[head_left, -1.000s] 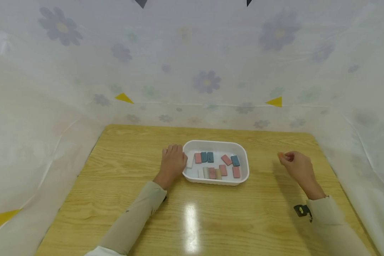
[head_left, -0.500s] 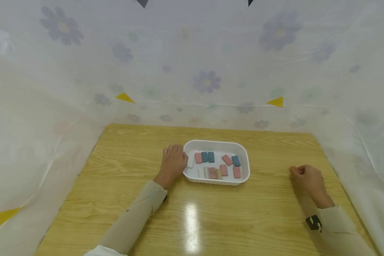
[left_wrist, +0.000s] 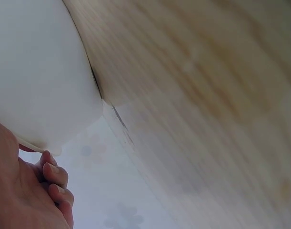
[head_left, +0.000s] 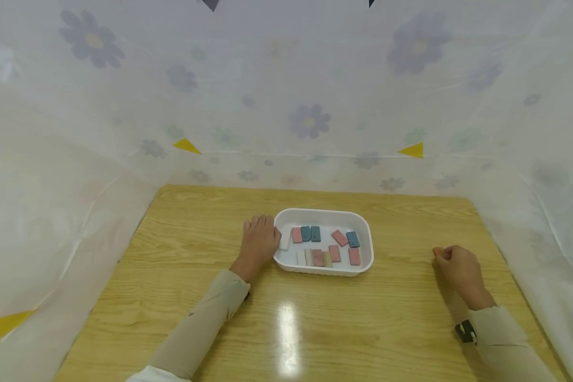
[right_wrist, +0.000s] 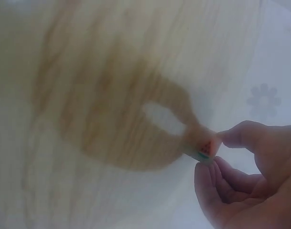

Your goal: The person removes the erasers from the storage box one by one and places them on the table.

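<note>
A white plastic tray [head_left: 322, 271] stands mid-table with several small flat rectangular blocks, pink, blue, white and beige, lying in it. At its left end my left hand [head_left: 259, 241] grips the rim; in the left wrist view, curled fingers [left_wrist: 57, 176] show at the tray's edge. Well to the right of the tray, my right hand [head_left: 463, 269] pinches a small orange block [right_wrist: 200, 142] between thumb and fingers. A red and green picture like a watermelon slice marks its face. The block is right at the tabletop, where its shadow meets it. Only its tip shows in the head view.
The tray stands on a wood-grain table [head_left: 210, 339]. White flower-printed sheeting [head_left: 286, 69] rises along the back and both sides. A pink block [head_left: 354, 257] and a blue block [head_left: 353, 239] lie at the tray's right end.
My right hand has moved right and toward me with the orange block, coming down close to the table, then stayed there. The left hand keeps its hold on the tray.
</note>
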The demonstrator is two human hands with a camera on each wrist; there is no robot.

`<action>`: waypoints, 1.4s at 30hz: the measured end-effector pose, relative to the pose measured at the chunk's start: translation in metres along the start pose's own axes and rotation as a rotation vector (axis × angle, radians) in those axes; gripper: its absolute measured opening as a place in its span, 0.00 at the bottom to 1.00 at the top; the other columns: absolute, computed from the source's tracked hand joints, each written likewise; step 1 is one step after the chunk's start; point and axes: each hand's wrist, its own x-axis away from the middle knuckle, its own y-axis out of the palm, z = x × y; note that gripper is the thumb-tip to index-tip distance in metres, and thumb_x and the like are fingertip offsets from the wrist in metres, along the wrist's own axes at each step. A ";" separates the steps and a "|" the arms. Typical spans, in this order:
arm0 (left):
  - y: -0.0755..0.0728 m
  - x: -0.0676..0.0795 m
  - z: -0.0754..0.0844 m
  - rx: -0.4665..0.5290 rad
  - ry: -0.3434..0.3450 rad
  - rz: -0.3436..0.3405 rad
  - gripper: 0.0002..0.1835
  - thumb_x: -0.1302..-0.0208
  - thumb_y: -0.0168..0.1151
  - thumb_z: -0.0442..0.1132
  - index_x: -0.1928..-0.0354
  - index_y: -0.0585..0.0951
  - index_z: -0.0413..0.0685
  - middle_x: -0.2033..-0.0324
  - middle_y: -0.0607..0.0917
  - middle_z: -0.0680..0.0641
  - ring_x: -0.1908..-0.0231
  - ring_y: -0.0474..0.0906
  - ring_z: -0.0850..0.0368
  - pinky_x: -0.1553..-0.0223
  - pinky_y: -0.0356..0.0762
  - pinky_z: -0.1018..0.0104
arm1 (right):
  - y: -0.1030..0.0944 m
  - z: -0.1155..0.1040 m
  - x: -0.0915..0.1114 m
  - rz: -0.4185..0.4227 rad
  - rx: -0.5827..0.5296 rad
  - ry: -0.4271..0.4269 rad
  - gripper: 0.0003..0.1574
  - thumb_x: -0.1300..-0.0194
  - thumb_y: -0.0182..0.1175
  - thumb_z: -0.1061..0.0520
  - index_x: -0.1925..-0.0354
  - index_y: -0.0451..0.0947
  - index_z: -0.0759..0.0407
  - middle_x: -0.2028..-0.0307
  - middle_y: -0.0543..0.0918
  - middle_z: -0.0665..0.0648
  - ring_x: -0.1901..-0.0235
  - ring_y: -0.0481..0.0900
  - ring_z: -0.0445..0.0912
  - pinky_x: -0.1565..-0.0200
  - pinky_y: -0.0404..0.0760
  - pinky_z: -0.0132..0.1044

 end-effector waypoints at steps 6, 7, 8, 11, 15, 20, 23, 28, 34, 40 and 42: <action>0.001 0.001 -0.001 -0.001 -0.003 0.001 0.11 0.33 0.45 0.45 0.64 0.69 0.45 0.71 0.68 0.49 0.66 0.61 0.52 0.64 0.56 0.58 | -0.002 -0.013 -0.001 -0.020 0.014 -0.030 0.23 0.33 0.50 0.57 0.65 0.73 0.81 0.74 0.77 0.72 0.79 0.73 0.54 0.76 0.72 0.46; 0.001 0.001 -0.002 -0.002 -0.003 0.003 0.11 0.33 0.45 0.45 0.64 0.69 0.45 0.70 0.68 0.49 0.65 0.61 0.52 0.64 0.56 0.58 | -0.003 -0.018 -0.001 -0.021 0.008 -0.042 0.23 0.33 0.49 0.57 0.63 0.73 0.82 0.72 0.76 0.73 0.77 0.73 0.56 0.75 0.73 0.47; 0.001 0.001 -0.002 -0.002 -0.002 0.004 0.11 0.33 0.45 0.45 0.64 0.69 0.45 0.70 0.68 0.49 0.65 0.61 0.52 0.64 0.56 0.58 | -0.003 -0.025 -0.001 -0.019 0.004 -0.054 0.22 0.33 0.48 0.58 0.60 0.72 0.82 0.70 0.76 0.74 0.75 0.74 0.59 0.73 0.73 0.50; 0.000 0.002 -0.002 0.004 0.002 0.009 0.11 0.34 0.45 0.45 0.64 0.69 0.44 0.70 0.69 0.49 0.65 0.61 0.52 0.64 0.56 0.58 | -0.003 -0.053 -0.002 0.013 -0.026 -0.100 0.26 0.34 0.49 0.59 0.49 0.68 0.83 0.59 0.74 0.78 0.62 0.74 0.66 0.64 0.73 0.57; -0.002 0.002 -0.001 0.013 0.000 0.007 0.11 0.34 0.46 0.45 0.64 0.70 0.44 0.70 0.69 0.48 0.65 0.61 0.52 0.64 0.56 0.58 | 0.001 -0.097 -0.005 0.048 -0.082 -0.154 0.23 0.34 0.52 0.59 0.48 0.69 0.77 0.56 0.74 0.74 0.57 0.74 0.65 0.61 0.74 0.56; -0.002 0.002 -0.001 0.011 -0.009 -0.005 0.11 0.33 0.45 0.45 0.63 0.69 0.45 0.70 0.69 0.49 0.65 0.61 0.52 0.64 0.55 0.58 | 0.012 -0.145 -0.012 0.019 -0.130 -0.241 0.20 0.36 0.54 0.59 0.50 0.73 0.72 0.57 0.77 0.69 0.59 0.77 0.60 0.59 0.75 0.53; -0.003 0.002 -0.001 0.009 -0.008 -0.004 0.11 0.33 0.45 0.45 0.63 0.69 0.45 0.70 0.69 0.49 0.65 0.61 0.52 0.64 0.55 0.58 | 0.020 -0.166 -0.016 -0.058 -0.148 -0.272 0.19 0.37 0.55 0.60 0.51 0.74 0.71 0.59 0.78 0.66 0.60 0.77 0.56 0.59 0.75 0.51; -0.002 0.001 -0.001 0.004 -0.007 -0.016 0.11 0.33 0.44 0.46 0.62 0.69 0.44 0.70 0.68 0.49 0.65 0.60 0.52 0.63 0.56 0.58 | 0.039 -0.186 -0.023 -0.142 -0.120 -0.283 0.16 0.39 0.58 0.60 0.56 0.77 0.71 0.67 0.78 0.60 0.68 0.74 0.50 0.65 0.75 0.44; -0.001 0.002 0.000 -0.005 -0.009 -0.021 0.12 0.33 0.43 0.46 0.62 0.69 0.45 0.69 0.69 0.49 0.64 0.61 0.52 0.63 0.56 0.58 | 0.059 -0.195 -0.032 -0.241 -0.067 -0.185 0.19 0.37 0.58 0.48 0.65 0.77 0.65 0.77 0.73 0.55 0.77 0.69 0.46 0.74 0.68 0.37; -0.003 0.002 0.000 0.003 -0.015 -0.027 0.11 0.33 0.44 0.45 0.62 0.69 0.45 0.68 0.70 0.49 0.64 0.61 0.52 0.63 0.56 0.58 | 0.072 -0.198 -0.040 -0.296 -0.054 -0.128 0.16 0.34 0.56 0.53 0.62 0.77 0.67 0.73 0.75 0.57 0.75 0.73 0.46 0.74 0.71 0.36; -0.003 0.002 0.001 0.002 -0.014 -0.031 0.11 0.33 0.43 0.46 0.61 0.69 0.45 0.68 0.70 0.49 0.64 0.61 0.52 0.63 0.56 0.58 | 0.076 -0.199 -0.041 -0.303 -0.045 -0.115 0.13 0.35 0.55 0.56 0.67 0.76 0.66 0.75 0.74 0.57 0.76 0.72 0.47 0.75 0.71 0.37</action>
